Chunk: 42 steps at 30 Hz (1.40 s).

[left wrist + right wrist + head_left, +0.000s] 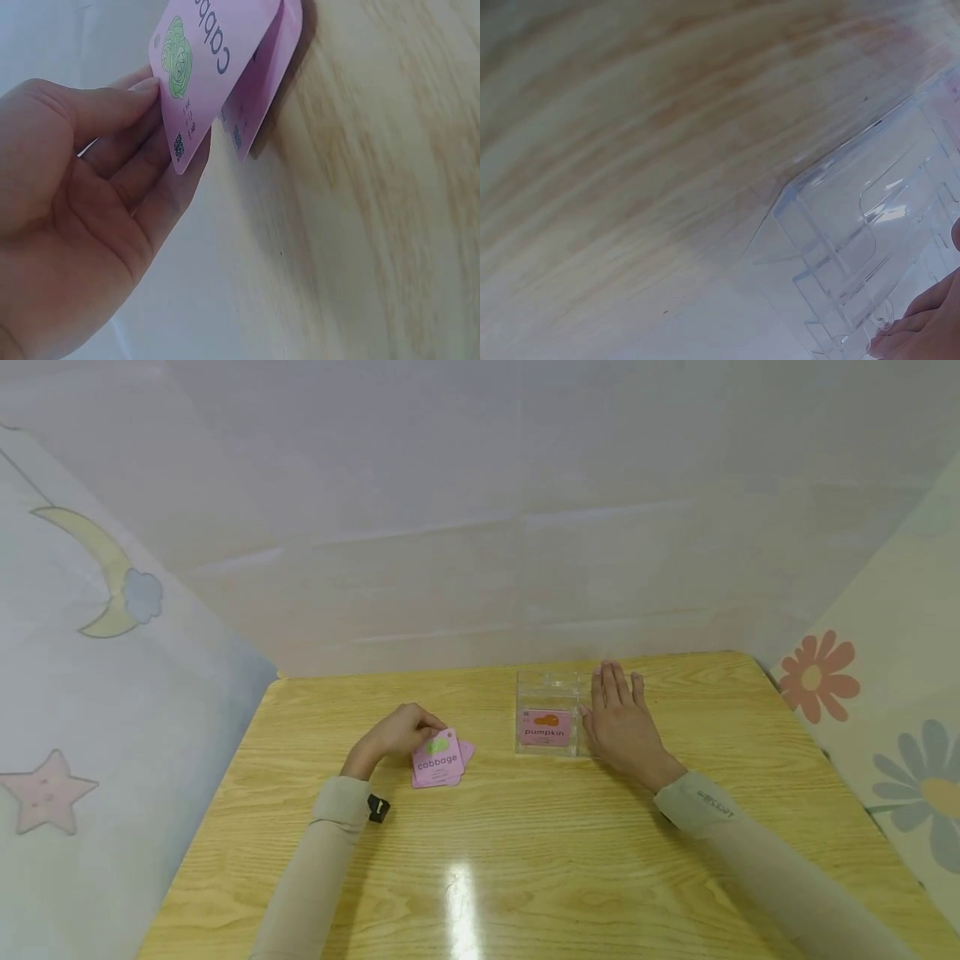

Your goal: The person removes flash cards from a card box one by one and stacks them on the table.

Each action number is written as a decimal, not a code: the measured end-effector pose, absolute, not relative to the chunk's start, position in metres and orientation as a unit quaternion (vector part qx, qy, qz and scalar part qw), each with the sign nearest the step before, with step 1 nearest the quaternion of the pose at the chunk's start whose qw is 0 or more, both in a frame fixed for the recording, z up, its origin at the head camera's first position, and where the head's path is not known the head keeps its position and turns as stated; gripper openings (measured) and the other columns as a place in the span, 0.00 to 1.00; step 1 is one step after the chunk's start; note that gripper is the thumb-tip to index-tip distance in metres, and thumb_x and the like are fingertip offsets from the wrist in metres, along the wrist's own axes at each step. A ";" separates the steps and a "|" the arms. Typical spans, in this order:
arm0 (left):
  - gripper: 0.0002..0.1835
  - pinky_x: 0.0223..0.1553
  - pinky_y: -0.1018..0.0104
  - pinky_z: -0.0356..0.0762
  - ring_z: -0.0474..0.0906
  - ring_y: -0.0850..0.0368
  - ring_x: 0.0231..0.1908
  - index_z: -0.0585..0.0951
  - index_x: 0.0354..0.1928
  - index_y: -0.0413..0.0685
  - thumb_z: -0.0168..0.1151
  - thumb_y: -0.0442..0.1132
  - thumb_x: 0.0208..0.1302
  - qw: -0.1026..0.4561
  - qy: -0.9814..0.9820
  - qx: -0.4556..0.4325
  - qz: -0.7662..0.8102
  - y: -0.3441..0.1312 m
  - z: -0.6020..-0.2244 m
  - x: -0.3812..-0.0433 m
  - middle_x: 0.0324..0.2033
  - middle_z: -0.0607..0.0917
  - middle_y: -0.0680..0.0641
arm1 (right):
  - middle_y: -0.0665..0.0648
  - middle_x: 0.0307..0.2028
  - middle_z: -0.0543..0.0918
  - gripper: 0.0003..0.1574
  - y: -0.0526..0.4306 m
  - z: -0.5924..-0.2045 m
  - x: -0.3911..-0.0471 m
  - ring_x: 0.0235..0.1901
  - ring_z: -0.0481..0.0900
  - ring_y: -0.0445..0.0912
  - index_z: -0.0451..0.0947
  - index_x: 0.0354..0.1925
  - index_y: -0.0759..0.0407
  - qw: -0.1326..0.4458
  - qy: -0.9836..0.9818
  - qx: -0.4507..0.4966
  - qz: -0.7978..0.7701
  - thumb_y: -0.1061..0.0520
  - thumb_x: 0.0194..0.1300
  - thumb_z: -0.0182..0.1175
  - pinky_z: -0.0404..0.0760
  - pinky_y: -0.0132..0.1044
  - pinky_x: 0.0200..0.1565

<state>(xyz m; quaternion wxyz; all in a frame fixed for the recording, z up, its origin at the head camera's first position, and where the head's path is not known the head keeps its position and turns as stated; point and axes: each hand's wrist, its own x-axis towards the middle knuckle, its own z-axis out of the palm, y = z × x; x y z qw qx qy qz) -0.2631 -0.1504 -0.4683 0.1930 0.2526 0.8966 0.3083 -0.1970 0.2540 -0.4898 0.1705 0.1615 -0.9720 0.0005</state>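
Observation:
My left hand (399,732) pinches a pink card (437,760) printed "cabbage" between thumb and fingers. Other pink cards (468,750) peek out beneath it on the table. From the left wrist view, the cabbage card (206,56) is tilted up off the wood, with another card (259,94) close behind. To the right stands a clear plastic box (547,697) with a pink "pumpkin" card (545,729) showing inside. Beside that box my right hand (622,727) lies with straight fingers, its thumb at the box's right side. In the right wrist view, the fingers (922,334) are mostly cut off.
A light wooden table (480,843) bears everything, its back edge against a pale wall sheet (420,568). Side panels carry a printed moon (112,568) at left and flowers (817,677) at right. A black strap piece (378,810) sits at the left wrist.

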 end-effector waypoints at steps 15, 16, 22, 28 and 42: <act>0.16 0.39 0.68 0.76 0.78 0.56 0.38 0.88 0.58 0.45 0.56 0.31 0.77 0.185 0.910 0.228 0.295 -0.147 -0.467 -0.260 0.59 0.89 0.40 | 0.80 0.79 0.55 0.45 0.254 -0.490 -0.197 0.81 0.51 0.71 0.49 0.78 0.81 0.158 -0.975 0.155 0.006 0.46 0.84 0.43 0.51 0.72 0.79; 0.16 0.41 0.67 0.79 0.81 0.55 0.41 0.88 0.58 0.44 0.55 0.31 0.77 0.182 0.910 0.230 0.292 -0.147 -0.468 -0.261 0.59 0.89 0.41 | 0.80 0.79 0.55 0.45 0.254 -0.490 -0.197 0.81 0.51 0.71 0.49 0.78 0.81 0.157 -0.975 0.155 0.008 0.46 0.84 0.43 0.51 0.72 0.79; 0.17 0.56 0.58 0.84 0.85 0.48 0.61 0.88 0.58 0.43 0.54 0.31 0.78 0.176 0.911 0.233 0.290 -0.147 -0.470 -0.260 0.58 0.89 0.43 | 0.80 0.79 0.54 0.45 0.254 -0.489 -0.197 0.81 0.51 0.71 0.50 0.78 0.81 0.159 -0.975 0.156 0.008 0.46 0.84 0.44 0.51 0.72 0.79; 0.16 0.57 0.57 0.86 0.86 0.47 0.60 0.88 0.58 0.42 0.55 0.31 0.78 0.169 0.910 0.232 0.298 -0.145 -0.470 -0.259 0.58 0.89 0.43 | 0.80 0.79 0.54 0.45 0.254 -0.491 -0.196 0.81 0.51 0.71 0.49 0.78 0.81 0.156 -0.975 0.155 0.012 0.46 0.84 0.43 0.50 0.72 0.79; 0.16 0.56 0.53 0.88 0.87 0.46 0.55 0.86 0.61 0.41 0.57 0.37 0.79 0.142 0.910 0.230 0.314 -0.139 -0.462 -0.258 0.57 0.90 0.41 | 0.80 0.80 0.52 0.45 0.253 -0.489 -0.196 0.81 0.51 0.71 0.49 0.78 0.81 0.155 -0.976 0.155 0.012 0.46 0.84 0.44 0.50 0.72 0.79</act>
